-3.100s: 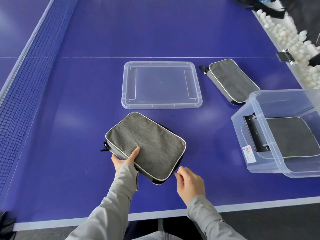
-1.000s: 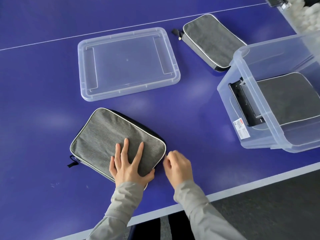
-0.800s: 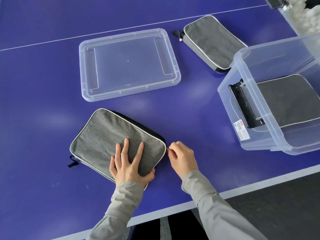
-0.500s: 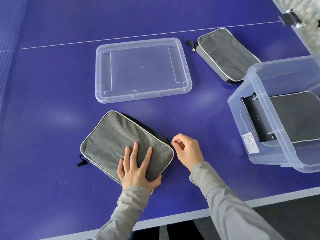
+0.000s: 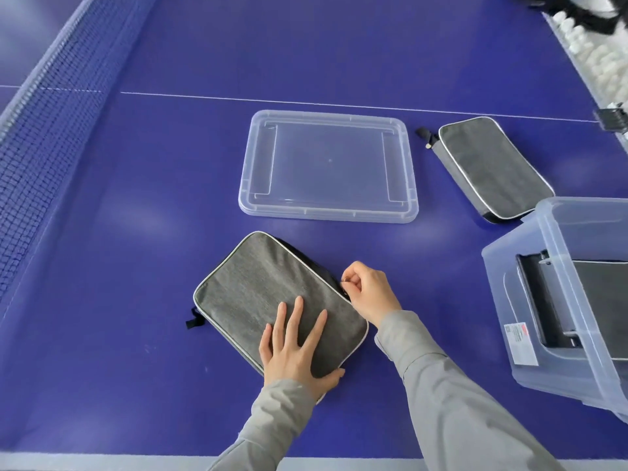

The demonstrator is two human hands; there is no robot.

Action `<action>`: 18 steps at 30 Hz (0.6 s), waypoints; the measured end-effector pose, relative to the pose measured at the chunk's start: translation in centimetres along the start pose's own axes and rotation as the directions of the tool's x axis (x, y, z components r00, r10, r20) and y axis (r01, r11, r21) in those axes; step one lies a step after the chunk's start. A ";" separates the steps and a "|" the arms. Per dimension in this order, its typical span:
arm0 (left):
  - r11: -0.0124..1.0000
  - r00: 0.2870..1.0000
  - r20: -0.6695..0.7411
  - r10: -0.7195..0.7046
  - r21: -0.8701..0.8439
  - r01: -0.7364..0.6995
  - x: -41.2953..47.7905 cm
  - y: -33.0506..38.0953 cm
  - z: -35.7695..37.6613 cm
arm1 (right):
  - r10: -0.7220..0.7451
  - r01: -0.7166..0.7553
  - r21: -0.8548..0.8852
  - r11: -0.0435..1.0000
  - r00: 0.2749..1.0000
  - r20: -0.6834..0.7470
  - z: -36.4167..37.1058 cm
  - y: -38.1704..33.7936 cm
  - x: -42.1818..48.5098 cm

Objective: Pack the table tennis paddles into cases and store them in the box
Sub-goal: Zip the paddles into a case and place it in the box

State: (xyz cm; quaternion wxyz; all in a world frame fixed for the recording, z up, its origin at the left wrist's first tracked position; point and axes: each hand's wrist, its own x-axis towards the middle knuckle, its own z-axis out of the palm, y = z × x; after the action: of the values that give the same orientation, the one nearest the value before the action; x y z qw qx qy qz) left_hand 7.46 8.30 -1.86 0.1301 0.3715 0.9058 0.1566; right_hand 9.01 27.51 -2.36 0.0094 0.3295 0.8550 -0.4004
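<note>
A grey paddle case (image 5: 258, 294) with white piping lies flat on the blue table in front of me. My left hand (image 5: 295, 351) presses flat on its near corner, fingers straight and spread. My right hand (image 5: 368, 290) pinches the zipper pull at the case's right edge. A second grey case (image 5: 492, 168) lies at the back right. The clear plastic box (image 5: 530, 300) stands at the right and holds another grey case (image 5: 601, 300) beside a black piece. No paddle is visible.
The box's clear lid (image 5: 328, 166) lies upside down behind the near case. The net (image 5: 44, 124) runs along the left. A trough of white balls (image 5: 591, 59) lines the far right edge. The table's near edge is just below my arms.
My right hand has slid the zipper pull along the case's right edge, away from me. My left hand changed from holding the near edge to pressing flat on top.
</note>
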 end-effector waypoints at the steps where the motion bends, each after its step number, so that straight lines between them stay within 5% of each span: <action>1: 0.999 1.000 -0.028 -0.003 -0.050 0.002 0.1 -0.3 -0.2 | -0.002 0.002 -0.011 1.000 1.000 0.017 0.0 -0.2 0.1; 3: 0.980 0.986 -0.142 -0.085 -0.189 0.057 0.0 -1.2 -0.6 | 0.006 -0.005 -0.018 1.000 1.000 0.027 0.0 -0.3 0.0; 5: 0.910 0.913 -0.240 -0.331 -0.338 0.241 -0.3 -2.1 -1.1 | 0.026 -0.026 -0.012 1.000 1.000 0.015 -0.1 -0.2 -0.4; 7: 0.713 0.727 -0.216 -0.652 -0.502 0.490 -0.4 -3.2 -1.8 | 0.037 -0.037 -0.007 0.999 0.999 -0.001 -0.1 -0.1 -0.8; 9: 0.405 0.501 -0.046 -0.864 -0.655 0.639 -0.2 -4.4 -2.6 | 0.035 -0.035 0.000 0.999 0.999 -0.018 -0.1 -0.3 -1.0; 12: 0.025 0.361 0.240 -0.901 -0.802 0.597 0.9 -6.0 -3.1 | 0.053 -0.052 0.025 0.998 0.998 -0.036 0.0 -0.6 -0.9; 15: -0.172 0.343 0.402 -0.849 -0.824 0.539 2.3 -6.6 -3.5 | 0.083 -0.082 0.043 0.996 0.996 -0.031 0.1 -0.8 -0.5; 18: -0.334 0.251 0.517 -0.818 -0.783 0.525 3.8 -7.2 -4.1 | 0.099 -0.099 0.027 0.995 0.995 -0.014 0.2 -1.0 -0.3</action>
State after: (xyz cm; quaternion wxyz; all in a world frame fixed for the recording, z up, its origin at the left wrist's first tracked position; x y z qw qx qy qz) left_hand -1.19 5.41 -1.34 0.2543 -0.4256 0.6611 0.5632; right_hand 8.60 26.72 -1.71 0.0183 0.3747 0.8323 -0.4081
